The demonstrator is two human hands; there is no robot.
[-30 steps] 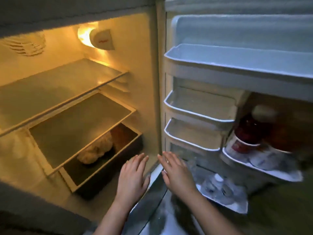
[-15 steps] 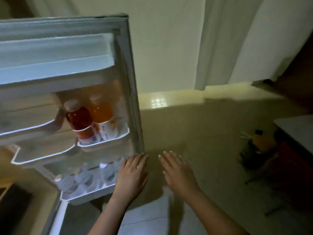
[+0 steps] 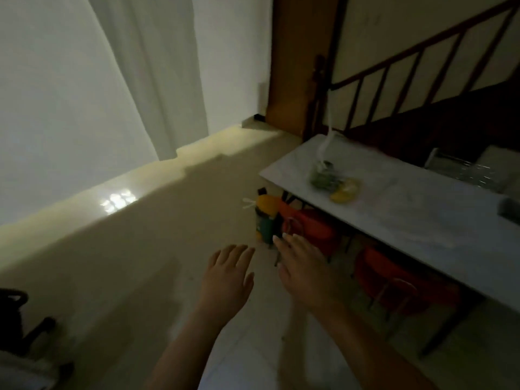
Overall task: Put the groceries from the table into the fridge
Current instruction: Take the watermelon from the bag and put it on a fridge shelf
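A clear plastic bag of green vegetables (image 3: 325, 175) lies on the white table (image 3: 408, 218) at the right, with a yellow item (image 3: 345, 190) touching it. My left hand (image 3: 228, 280) and my right hand (image 3: 302, 266) are held out flat side by side over the floor, fingers apart, both holding nothing. They are well short of the table's near edge. The fridge is out of view.
Red stools (image 3: 315, 229) stand under the table. A yellow and green object (image 3: 266, 218) sits on the floor by the table's far corner. White curtains (image 3: 146, 80) hang at the left; a stair railing (image 3: 422, 63) rises behind the table. A dark object (image 3: 19, 322) is at the lower left.
The view has swung right from the open fridge, past its door, to the floor and table. Both hands stay flat and empty in front of me.
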